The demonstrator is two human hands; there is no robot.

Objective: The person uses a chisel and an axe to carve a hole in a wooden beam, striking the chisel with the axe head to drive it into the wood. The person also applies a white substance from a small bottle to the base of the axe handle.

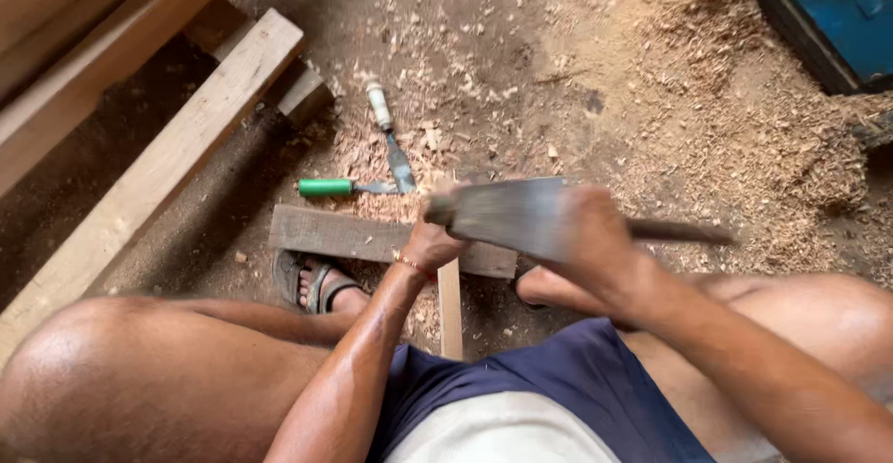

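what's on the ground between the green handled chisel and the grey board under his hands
Only wood shavings and dirt lie between the green-handled chisel and the grey board, as the head view shows.

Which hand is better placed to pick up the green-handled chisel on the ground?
Probably the left hand: it is nearer the green-handled chisel and only steadies the thin wood strip. The right hand grips the broad blade.

Navy shorts (595,379), grey sandal (316,282), thin wrist bangle (410,264).
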